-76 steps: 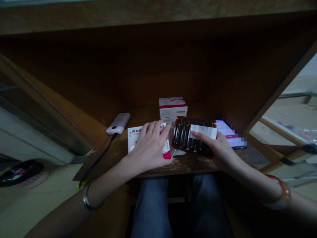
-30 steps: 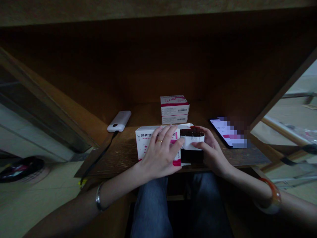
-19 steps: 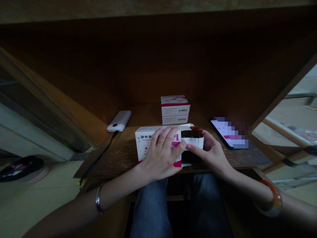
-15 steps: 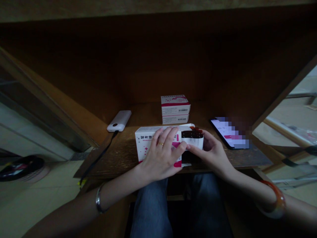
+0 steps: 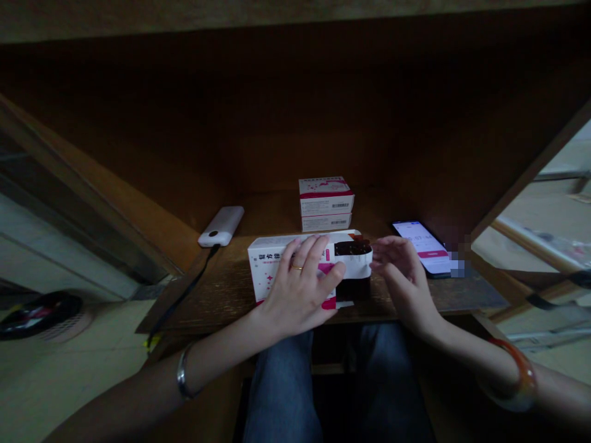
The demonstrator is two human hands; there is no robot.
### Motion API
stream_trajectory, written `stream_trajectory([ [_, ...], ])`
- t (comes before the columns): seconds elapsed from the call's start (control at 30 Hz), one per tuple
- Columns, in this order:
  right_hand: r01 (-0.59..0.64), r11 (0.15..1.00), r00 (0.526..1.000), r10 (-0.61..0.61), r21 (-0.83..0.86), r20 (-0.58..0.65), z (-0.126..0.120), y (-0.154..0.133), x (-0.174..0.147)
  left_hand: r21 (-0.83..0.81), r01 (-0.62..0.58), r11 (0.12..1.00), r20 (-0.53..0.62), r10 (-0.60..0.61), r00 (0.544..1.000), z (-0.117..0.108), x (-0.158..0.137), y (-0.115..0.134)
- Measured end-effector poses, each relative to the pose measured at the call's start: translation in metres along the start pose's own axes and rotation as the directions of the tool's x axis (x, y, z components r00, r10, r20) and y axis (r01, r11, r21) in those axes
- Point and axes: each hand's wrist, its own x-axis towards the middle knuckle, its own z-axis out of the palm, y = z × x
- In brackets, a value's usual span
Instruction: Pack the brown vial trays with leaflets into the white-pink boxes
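Observation:
A white and pink medicine carton [image 5: 265, 271] lies on the wooden shelf, printed with dark characters. Over its front and top my left hand [image 5: 302, 280] is wrapped, with a gold ring on one finger. Out of the carton's right end sticks a white inner tray [image 5: 357, 266] holding dark brown vials [image 5: 351, 247], whose number is hard to make out. Just right of that tray is my right hand [image 5: 406, 277], fingers loosely bent and thumb apart from them, nothing visible between. Whether its fingertips brush the tray's edge I cannot tell.
Two similar cartons [image 5: 326, 203] are stacked behind. A white power bank [image 5: 222, 226] with a black cable [image 5: 189, 286] lies at left. At right lies a phone [image 5: 422, 243] with a lit screen. Side panels and a top board enclose the shelf [image 5: 207, 307].
My right hand has let go of the inner tray and moved slightly right. The tray sits a little deeper in the carton. My left hand stays on the carton.

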Motion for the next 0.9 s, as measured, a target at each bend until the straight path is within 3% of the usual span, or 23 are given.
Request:
stream_trajectory([
  [0.33,-0.070,0.997,0.989,0.072,-0.014,0.130,0.002,-0.001,-0.005,0.002,0.001,1.000,0.012,-0.001,1.000,-0.001,0.001,-0.001],
  [0.47,-0.058,0.995,0.969,0.076,-0.080,0.237,-0.002,0.001,-0.007,0.002,-0.001,1.000,0.010,0.001,1.000,0.000,0.001,-0.001],
  [0.67,0.179,0.966,0.873,-0.067,-0.189,0.483,-0.005,0.000,-0.010,0.043,-0.006,0.999,-0.014,0.007,1.000,0.001,0.000,0.001],
  [0.8,0.340,0.927,0.790,-0.189,-0.161,0.583,-0.006,-0.001,-0.009,0.042,0.003,0.999,-0.018,-0.002,1.000,0.001,0.000,0.001],
  [0.9,0.412,0.893,0.728,-0.203,-0.181,0.655,-0.009,-0.003,-0.003,0.039,0.007,0.999,-0.014,-0.007,1.000,0.001,0.001,0.001],
])
